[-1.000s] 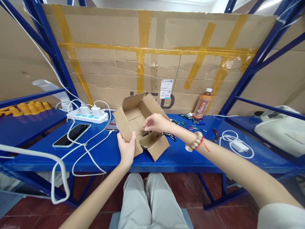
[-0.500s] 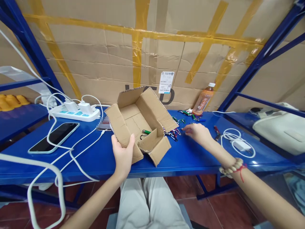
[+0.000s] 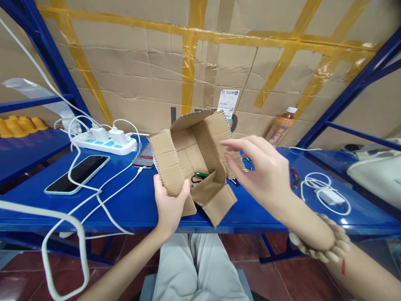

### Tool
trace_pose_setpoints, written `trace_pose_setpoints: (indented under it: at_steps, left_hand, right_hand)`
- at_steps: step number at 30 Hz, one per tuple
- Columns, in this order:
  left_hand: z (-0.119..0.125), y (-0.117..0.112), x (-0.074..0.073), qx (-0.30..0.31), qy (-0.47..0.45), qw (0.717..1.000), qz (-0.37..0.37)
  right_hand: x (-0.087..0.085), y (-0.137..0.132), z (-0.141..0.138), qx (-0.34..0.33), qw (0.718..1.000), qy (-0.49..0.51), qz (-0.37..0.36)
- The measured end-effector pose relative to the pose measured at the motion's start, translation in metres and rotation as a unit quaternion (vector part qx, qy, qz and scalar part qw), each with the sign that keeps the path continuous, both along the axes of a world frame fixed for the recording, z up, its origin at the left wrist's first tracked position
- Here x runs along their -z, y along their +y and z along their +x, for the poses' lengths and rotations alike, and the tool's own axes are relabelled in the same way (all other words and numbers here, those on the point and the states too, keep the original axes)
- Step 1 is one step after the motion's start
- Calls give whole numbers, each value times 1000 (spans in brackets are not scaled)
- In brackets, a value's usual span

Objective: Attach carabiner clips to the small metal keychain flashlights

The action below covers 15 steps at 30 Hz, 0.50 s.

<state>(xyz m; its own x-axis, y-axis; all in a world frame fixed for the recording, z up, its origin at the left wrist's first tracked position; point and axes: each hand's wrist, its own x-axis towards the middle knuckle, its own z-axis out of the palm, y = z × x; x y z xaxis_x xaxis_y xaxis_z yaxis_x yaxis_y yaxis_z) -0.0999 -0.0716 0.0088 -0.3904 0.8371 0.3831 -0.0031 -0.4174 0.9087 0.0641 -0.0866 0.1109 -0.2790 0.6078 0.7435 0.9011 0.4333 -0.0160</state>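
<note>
Since a half second ago, the right hand (image 3: 266,175) has moved from the tabletop to just beside the box's right flap; it is half open, thumb and forefinger parted, and I cannot tell whether it hides anything. The left hand (image 3: 169,205) grips one open brown corrugated-cardboard box (image 3: 166,161), tilted at the front of the blue metal table (image 3: 250,213). The box has creased walls, ragged edges and splayed flaps; inside show one shiny green cylinder (image 3: 201,174) and one black loop (image 3: 196,179). Around stand two phones (image 3: 77,174), two white plugs (image 3: 117,136) and one orange-brown bottle (image 3: 280,129).
</note>
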Motion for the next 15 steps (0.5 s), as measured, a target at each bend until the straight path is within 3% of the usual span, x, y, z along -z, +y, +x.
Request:
trace_pose_setpoints:
  at_steps: [2, 4, 6, 9, 11, 15]
  left_hand:
    - [0, -1, 0, -2, 12, 1000, 4]
    - [0, -2, 1, -5, 25, 1000, 13]
    - [0, -3, 2, -1, 38, 999, 23]
    - [1, -4, 3, 6, 51, 998, 34]
    - [1, -4, 3, 3, 52, 998, 34]
    - [1, -4, 2, 4, 36, 999, 24]
  right_hand:
    - [-1, 7, -20, -83, 993, -38, -70]
    - [4, 22, -33, -137, 968, -97, -188]
    - [12, 42, -39, -161, 924, -156, -309]
    - [18, 65, -42, -199, 864, -195, -419]
    - [16, 71, -43, -155, 849, -225, -452]
    - [5, 65, -52, 6, 844, -310, -438]
